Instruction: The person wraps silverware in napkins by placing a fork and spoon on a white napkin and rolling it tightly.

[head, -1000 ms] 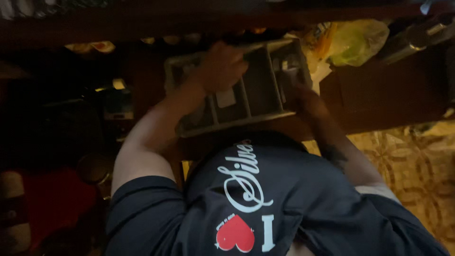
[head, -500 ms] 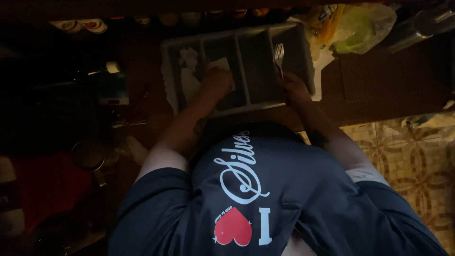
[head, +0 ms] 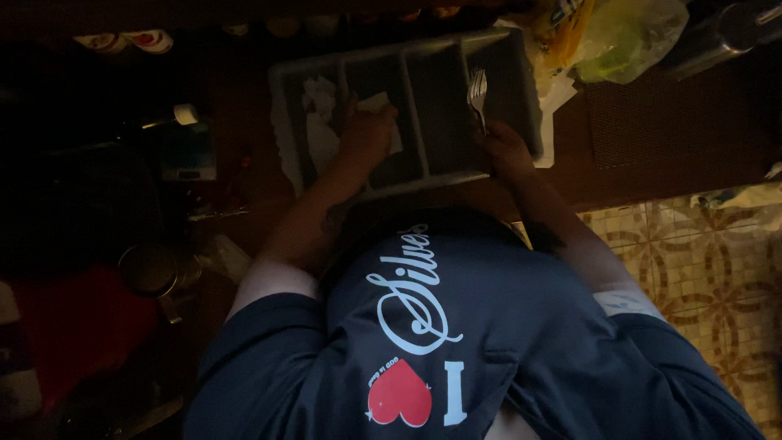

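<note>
A grey cutlery tray (head: 444,167) with several long compartments lies on a dark wooden counter. My left hand (head: 368,134) presses a white cloth (head: 381,114) into a middle compartment. More crumpled white cloth or paper (head: 319,122) lies in the left compartment. My right hand (head: 505,151) rests on the tray's near right edge and holds a metal fork (head: 477,94), tines pointing away, over the right compartment.
Yellow and green plastic bags (head: 619,37) sit beyond the tray at the right. A small metal pot (head: 151,273) and a red cloth (head: 77,326) lie at the left. A patterned tile floor (head: 700,261) shows at the right. The scene is dim.
My left hand has moved from the tray's far rim down into a middle compartment with the cloth. The fork has come into view in my right hand.
</note>
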